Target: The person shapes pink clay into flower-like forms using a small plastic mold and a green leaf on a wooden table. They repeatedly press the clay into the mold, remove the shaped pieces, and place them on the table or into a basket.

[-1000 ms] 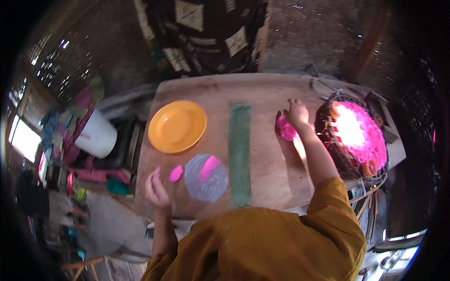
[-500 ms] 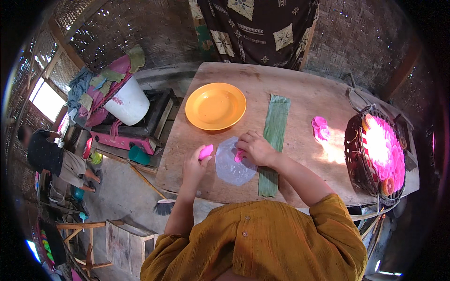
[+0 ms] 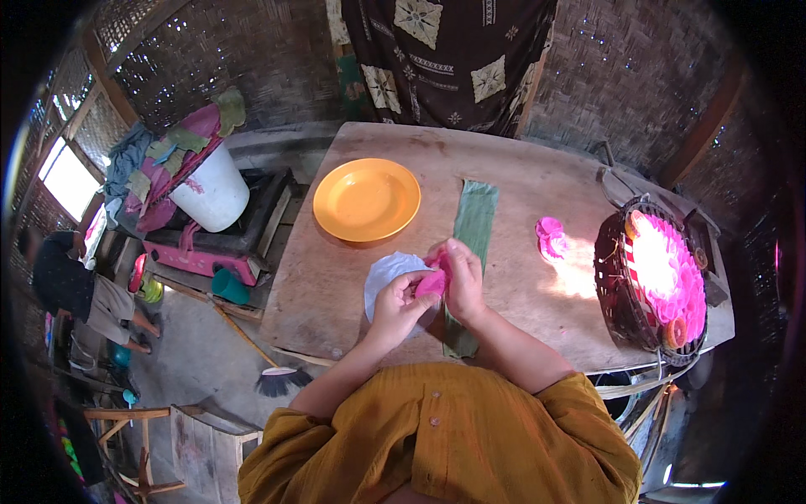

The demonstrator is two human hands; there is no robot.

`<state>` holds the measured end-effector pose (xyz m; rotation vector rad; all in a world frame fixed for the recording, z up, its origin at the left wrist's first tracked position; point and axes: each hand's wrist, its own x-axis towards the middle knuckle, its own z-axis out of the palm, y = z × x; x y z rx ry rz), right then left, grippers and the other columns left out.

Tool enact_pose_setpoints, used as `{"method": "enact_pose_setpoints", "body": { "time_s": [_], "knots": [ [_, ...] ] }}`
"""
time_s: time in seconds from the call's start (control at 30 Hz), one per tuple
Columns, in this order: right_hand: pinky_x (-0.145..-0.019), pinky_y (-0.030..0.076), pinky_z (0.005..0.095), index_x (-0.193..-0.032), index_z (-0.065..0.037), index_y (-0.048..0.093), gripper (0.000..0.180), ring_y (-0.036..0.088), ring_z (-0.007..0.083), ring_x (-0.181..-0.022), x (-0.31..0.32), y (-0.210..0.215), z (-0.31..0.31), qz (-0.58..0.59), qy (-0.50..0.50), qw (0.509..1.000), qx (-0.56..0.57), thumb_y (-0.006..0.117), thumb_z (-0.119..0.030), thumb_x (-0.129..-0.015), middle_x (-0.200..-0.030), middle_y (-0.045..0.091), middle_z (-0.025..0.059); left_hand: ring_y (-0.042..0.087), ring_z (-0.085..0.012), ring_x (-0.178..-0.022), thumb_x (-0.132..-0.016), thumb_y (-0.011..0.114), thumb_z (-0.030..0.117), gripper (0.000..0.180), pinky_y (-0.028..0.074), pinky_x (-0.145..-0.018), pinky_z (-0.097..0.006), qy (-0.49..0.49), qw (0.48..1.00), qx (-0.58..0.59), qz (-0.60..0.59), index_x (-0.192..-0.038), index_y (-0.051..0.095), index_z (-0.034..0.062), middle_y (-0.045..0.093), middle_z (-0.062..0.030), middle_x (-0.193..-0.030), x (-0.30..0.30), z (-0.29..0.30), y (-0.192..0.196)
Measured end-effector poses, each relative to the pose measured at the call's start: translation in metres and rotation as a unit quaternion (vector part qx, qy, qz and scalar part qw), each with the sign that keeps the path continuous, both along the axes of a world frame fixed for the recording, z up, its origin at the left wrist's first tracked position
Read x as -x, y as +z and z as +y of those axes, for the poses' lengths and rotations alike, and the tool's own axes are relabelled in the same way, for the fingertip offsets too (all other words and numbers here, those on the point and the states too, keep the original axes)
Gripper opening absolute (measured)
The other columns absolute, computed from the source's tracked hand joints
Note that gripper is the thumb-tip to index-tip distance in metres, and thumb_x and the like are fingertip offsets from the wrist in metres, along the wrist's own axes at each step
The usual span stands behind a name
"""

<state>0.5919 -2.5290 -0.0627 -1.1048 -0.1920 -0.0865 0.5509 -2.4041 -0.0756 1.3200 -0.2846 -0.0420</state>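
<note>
My left hand (image 3: 398,309) is closed on a soft-looking pink lump (image 3: 431,285). Beside it, my right hand (image 3: 465,284) pinches a thinner pink piece (image 3: 441,259), and the two pieces meet or nearly meet. Both hands are held over a round sheet of clear plastic (image 3: 381,274), partly hiding it. A long strip of green leaf (image 3: 474,217) lies on the table, its lower part behind my right wrist. A pink flower-shaped piece (image 3: 551,238) rests farther right.
An orange plate (image 3: 367,200) sits on the wooden table (image 3: 537,323). At the right stands a dark woven basket (image 3: 617,307) of pink flower shapes (image 3: 684,281). Left are a stove (image 3: 201,259) with a white bucket (image 3: 214,191), a broom (image 3: 277,380) and another person (image 3: 80,281).
My right hand has lifted a pink piece off the plastic sheet and brought it to my left hand. My left hand has moved right with its lump. The whole view has shifted slightly.
</note>
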Motion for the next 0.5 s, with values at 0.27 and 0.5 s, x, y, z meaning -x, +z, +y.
{"method": "enact_pose_setpoints", "body": {
  "time_s": [0.27,0.5],
  "knots": [
    [-0.058,0.041,0.0214,-0.083,-0.002,0.061,0.011,0.05,0.0127,-0.06,0.021,0.024,-0.025,-0.25,-0.125,0.908,0.313,0.063,-0.013,-0.084,-0.07,0.053,0.0032,0.06,-0.0148,-0.09,-0.076,0.071,0.004,0.026,0.049,-0.078,-0.027,0.186,0.939,-0.221,-0.189,-0.099,0.062,-0.0023,0.063,-0.0096,-0.098,0.004,0.01,0.009],
    [-0.053,0.046,0.0318,-0.084,-0.003,0.064,0.014,0.055,0.0208,-0.061,0.036,0.033,-0.02,-0.31,-0.104,0.849,0.415,0.072,-0.005,-0.072,-0.074,0.054,0.0082,0.063,-0.0221,-0.079,-0.067,0.072,0.003,0.026,0.05,-0.07,-0.03,0.229,0.924,-0.229,-0.202,-0.092,0.064,0.0028,0.066,-0.0103,-0.088,0.007,0.01,0.015]
  ]
}}
